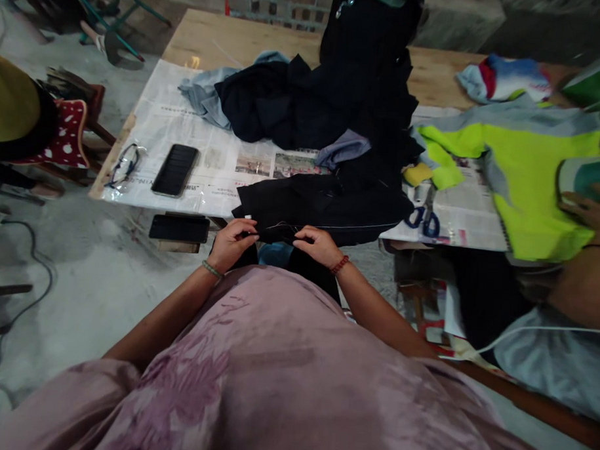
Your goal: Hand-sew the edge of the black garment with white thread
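A black garment (310,202) lies along the table's near edge, with a thin pale line running lengthwise on it. At its near edge, my left hand (233,242) pinches the cloth between thumb and fingers, beside a small white tag (248,217). My right hand (321,245) is closed in a pinch on the same edge, a short way to the right. A fine, light thread (280,224) shows on the cloth between the hands. Something thin and pale is at my right fingertips, too small to name.
Newspaper (151,108) covers the table. Left are glasses (125,165) and a phone (174,170); another phone (179,228) sits below the edge. Dark clothes (285,100) are piled behind. Right are scissors (430,223), a yellow-grey garment (523,160) and another person's hand (593,206) on an iron (590,173).
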`<move>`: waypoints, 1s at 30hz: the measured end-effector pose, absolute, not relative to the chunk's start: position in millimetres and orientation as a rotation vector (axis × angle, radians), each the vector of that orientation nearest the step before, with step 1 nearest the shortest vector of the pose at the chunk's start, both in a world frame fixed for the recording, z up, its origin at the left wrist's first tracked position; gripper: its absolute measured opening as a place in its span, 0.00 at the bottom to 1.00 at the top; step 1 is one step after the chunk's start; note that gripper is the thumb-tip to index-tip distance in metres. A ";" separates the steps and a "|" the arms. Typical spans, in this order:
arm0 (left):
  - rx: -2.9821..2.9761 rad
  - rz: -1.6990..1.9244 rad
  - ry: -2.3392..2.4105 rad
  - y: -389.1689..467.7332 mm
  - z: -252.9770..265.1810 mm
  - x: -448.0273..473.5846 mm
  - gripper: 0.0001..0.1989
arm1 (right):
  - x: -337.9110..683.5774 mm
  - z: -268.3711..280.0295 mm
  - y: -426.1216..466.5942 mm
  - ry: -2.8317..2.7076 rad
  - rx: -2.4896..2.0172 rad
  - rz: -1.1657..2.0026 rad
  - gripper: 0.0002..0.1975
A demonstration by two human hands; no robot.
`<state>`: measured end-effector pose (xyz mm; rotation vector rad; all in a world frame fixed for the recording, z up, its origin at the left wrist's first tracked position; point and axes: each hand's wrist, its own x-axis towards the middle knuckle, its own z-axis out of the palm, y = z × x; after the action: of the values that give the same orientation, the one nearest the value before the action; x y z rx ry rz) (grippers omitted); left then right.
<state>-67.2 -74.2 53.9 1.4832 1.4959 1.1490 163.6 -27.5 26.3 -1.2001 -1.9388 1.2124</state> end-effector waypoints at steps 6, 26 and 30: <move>1.501 1.115 1.398 -76.0 60.5 -66.4 0.04 | 163.5 28.0 -29.3 -1.929 -1.211 1.222 0.04; 1.361 1.188 1.503 -69.4 50.4 -59.5 0.08 | 154.4 35.5 -33.7 -2.062 -1.184 1.058 0.07; 1.283 1.184 1.477 -66.9 46.4 -57.4 0.07 | 137.1 49.0 -34.8 -2.216 -1.106 0.792 0.15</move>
<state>-57.4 -66.9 46.4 1.2827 1.4768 1.1842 137.1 -34.8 49.0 -1.1057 -2.2165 0.7916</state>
